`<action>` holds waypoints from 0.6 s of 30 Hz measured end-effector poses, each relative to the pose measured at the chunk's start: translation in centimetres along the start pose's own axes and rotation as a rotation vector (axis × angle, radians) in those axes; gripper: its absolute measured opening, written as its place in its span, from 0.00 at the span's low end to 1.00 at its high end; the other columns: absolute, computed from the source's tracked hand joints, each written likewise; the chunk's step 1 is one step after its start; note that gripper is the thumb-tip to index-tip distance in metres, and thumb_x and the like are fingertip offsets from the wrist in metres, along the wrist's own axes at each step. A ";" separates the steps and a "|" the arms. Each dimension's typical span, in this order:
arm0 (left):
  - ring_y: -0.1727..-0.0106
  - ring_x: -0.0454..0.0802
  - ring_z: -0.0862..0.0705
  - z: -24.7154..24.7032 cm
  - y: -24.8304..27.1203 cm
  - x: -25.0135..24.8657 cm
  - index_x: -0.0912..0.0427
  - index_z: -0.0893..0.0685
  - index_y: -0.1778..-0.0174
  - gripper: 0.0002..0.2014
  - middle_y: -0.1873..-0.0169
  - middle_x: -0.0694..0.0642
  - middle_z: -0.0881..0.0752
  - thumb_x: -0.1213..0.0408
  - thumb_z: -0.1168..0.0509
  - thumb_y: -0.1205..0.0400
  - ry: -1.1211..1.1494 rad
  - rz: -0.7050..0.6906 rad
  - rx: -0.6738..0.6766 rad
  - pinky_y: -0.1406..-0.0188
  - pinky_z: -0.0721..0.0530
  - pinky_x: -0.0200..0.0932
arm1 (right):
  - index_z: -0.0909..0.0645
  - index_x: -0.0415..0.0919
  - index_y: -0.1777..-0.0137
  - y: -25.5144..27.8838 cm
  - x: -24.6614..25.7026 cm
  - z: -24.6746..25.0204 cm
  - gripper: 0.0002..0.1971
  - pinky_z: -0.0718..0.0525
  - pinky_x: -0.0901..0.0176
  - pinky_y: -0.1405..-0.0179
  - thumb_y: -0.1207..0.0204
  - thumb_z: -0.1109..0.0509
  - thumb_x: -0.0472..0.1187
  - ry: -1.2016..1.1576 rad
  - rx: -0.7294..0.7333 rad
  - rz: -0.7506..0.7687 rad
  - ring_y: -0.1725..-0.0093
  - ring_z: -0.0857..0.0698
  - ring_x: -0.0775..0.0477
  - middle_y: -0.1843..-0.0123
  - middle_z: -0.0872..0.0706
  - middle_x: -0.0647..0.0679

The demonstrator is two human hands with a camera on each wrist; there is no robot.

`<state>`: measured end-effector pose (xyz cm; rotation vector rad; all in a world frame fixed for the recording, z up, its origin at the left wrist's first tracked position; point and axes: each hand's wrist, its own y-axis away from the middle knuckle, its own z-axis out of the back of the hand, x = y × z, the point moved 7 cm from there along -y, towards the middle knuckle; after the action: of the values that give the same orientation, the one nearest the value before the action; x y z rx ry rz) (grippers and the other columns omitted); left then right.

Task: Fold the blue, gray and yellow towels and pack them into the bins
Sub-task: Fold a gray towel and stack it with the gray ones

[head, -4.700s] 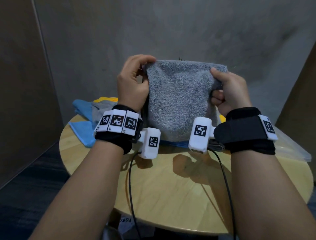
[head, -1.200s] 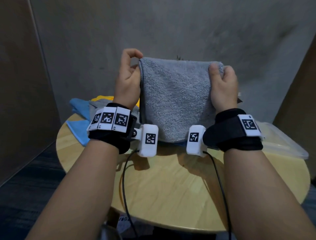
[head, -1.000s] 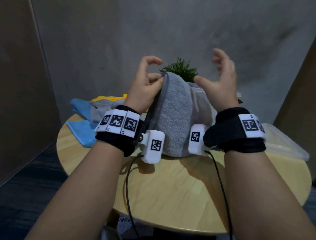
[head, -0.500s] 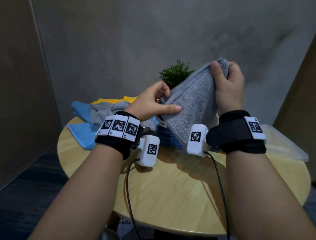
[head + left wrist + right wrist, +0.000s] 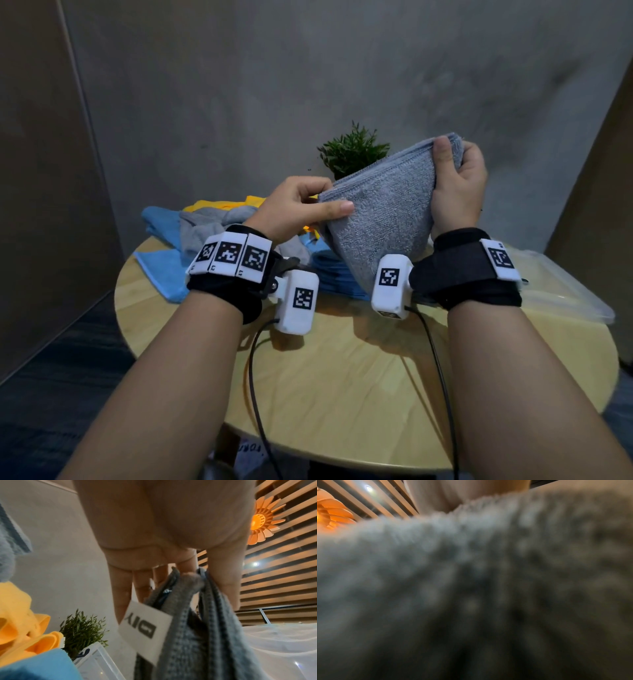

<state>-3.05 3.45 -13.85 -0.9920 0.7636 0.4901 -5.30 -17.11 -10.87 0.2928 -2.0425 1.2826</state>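
Towel folding is the job, and the gray towel (image 5: 383, 219) is up in the air above the round counter (image 5: 342, 394), held between both hands. It is already folded small, with several layers stacked at its top edge.

The right hand (image 5: 457, 192) holds the high corner. Its thumb lies on the near side and its fingers curl round the back, so the layers stay pressed together and do not slide open. The right wrist view is filled with blurry gray cloth, so it adds nothing more.

The left hand (image 5: 298, 209) pinches the low corner, thumb on the front and fingers behind. In the left wrist view the fingers (image 5: 120, 596) and thumb squeeze the folded edges, and a white tag (image 5: 145, 632) hangs out beside them. Holding two corners keeps the edge straight and tight, which I think helps line up the next fold or keep the towel neat for packing.

More towels wait at the back left of the counter: a blue towel (image 5: 161, 267), a yellow towel (image 5: 222, 205) and another gray one, all loose. A clear bin (image 5: 565, 294) sits at the right edge, close to the right hand, probably so a finished towel can go straight in. A small green plant (image 5: 352, 150) stands behind.
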 end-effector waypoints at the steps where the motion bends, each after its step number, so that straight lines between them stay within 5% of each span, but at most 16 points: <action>1: 0.65 0.49 0.18 0.0 0.0 0.0 0.68 0.19 0.67 0.14 0.73 0.51 0.18 0.58 0.27 0.30 -0.002 0.015 -0.008 0.66 0.17 0.46 | 0.28 0.49 0.61 0.0 0.0 0.0 0.10 0.25 0.72 0.65 0.18 0.34 0.42 0.006 -0.005 0.000 0.69 0.24 0.72 0.63 0.23 0.56; 5: 0.62 0.55 0.22 0.2 0.2 0.1 0.80 0.17 0.62 0.33 0.67 0.65 0.20 0.45 0.27 0.36 -0.123 0.030 -0.044 0.62 0.20 0.56 | 0.27 0.49 0.60 0.0 -0.2 0.0 0.09 0.25 0.72 0.65 0.18 0.34 0.43 0.001 -0.010 -0.008 0.69 0.24 0.71 0.63 0.23 0.56; 7: 0.61 0.57 0.19 0.5 0.2 0.2 0.78 0.15 0.58 0.29 0.64 0.70 0.17 0.49 0.26 0.34 -0.137 0.056 -0.081 0.55 0.16 0.68 | 0.27 0.49 0.60 -0.1 -0.3 0.1 0.09 0.25 0.70 0.64 0.18 0.33 0.43 -0.020 -0.010 -0.016 0.68 0.24 0.69 0.63 0.23 0.55; 10: 0.61 0.59 0.17 1.2 0.1 0.7 0.72 0.14 0.61 0.21 0.64 0.68 0.17 0.53 0.26 0.30 -0.159 0.095 -0.132 0.53 0.16 0.71 | 0.27 0.48 0.59 -0.2 -0.1 0.3 0.08 0.24 0.67 0.63 0.19 0.32 0.42 -0.051 -0.006 -0.016 0.66 0.23 0.64 0.63 0.22 0.54; 12: 0.63 0.57 0.17 1.5 0.0 1.1 0.63 0.16 0.65 0.09 0.67 0.63 0.18 0.62 0.28 0.24 -0.188 0.134 -0.141 0.54 0.15 0.68 | 0.26 0.47 0.57 -0.1 0.2 0.3 0.08 0.22 0.68 0.62 0.21 0.29 0.40 -0.063 0.008 -0.007 0.65 0.21 0.65 0.61 0.20 0.54; 14: 0.67 0.53 0.17 2.1 0.0 1.4 0.57 0.18 0.69 0.09 0.71 0.57 0.19 0.67 0.29 0.23 -0.207 0.163 -0.192 0.57 0.14 0.61 | 0.26 0.46 0.53 0.2 0.8 0.0 0.09 0.20 0.69 0.61 0.24 0.27 0.36 -0.102 0.044 0.026 0.65 0.19 0.66 0.61 0.17 0.56; 18: 0.74 0.39 0.28 5.1 0.3 -0.4 0.51 0.23 0.77 0.11 0.81 0.43 0.24 0.65 0.28 0.34 -0.221 0.004 -0.561 0.70 0.26 0.38 | 0.25 0.46 0.38 0.7 2.1 -1.4 0.17 0.17 0.60 0.51 0.24 0.27 0.37 -0.055 0.227 0.088 0.56 0.15 0.59 0.53 0.14 0.57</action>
<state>-1.77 8.09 -12.05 -1.4253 0.4320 0.8282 -6.54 -15.22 -9.60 0.3480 -1.9752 1.5803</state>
